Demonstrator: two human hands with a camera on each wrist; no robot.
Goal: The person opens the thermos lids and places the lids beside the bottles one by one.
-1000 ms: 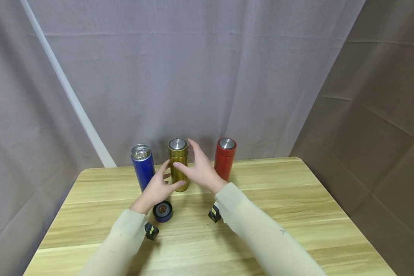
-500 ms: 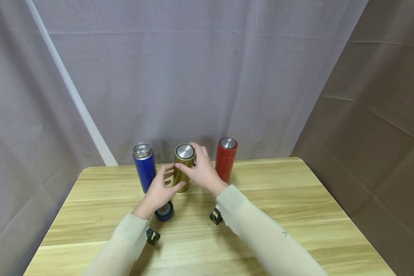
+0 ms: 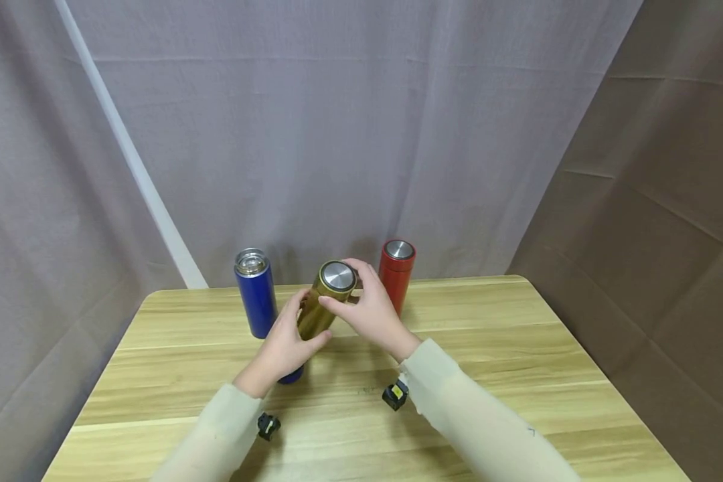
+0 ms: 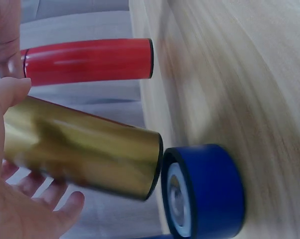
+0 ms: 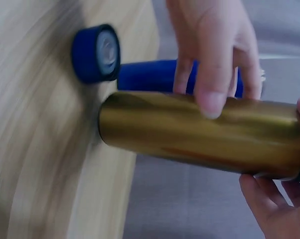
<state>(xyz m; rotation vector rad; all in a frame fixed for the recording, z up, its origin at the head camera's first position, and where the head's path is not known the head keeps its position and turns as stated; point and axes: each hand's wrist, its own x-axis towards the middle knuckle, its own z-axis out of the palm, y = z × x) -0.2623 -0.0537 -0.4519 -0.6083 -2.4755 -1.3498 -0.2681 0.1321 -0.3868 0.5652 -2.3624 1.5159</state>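
Observation:
Both hands hold a gold thermos bottle, which leans with its silver-topped lid toward the right. My left hand grips the lower body, thumb on the near side and fingers behind. Up by the lid, my right hand has thumb and fingers round the bottle. The right wrist view shows the base close to the table; whether it touches, I cannot tell. Partly hidden behind my left hand lies a blue bottle cap, its inner side showing in both wrist views.
An uncapped blue thermos stands upright at the left, its steel mouth showing. To the right is an upright red thermos with its lid on. The wooden table ends at a grey curtain.
The gold thermos has gone from upright to tilted, its top moving right and nearer. Both hands have moved with it, and the left now covers more of the blue cap.

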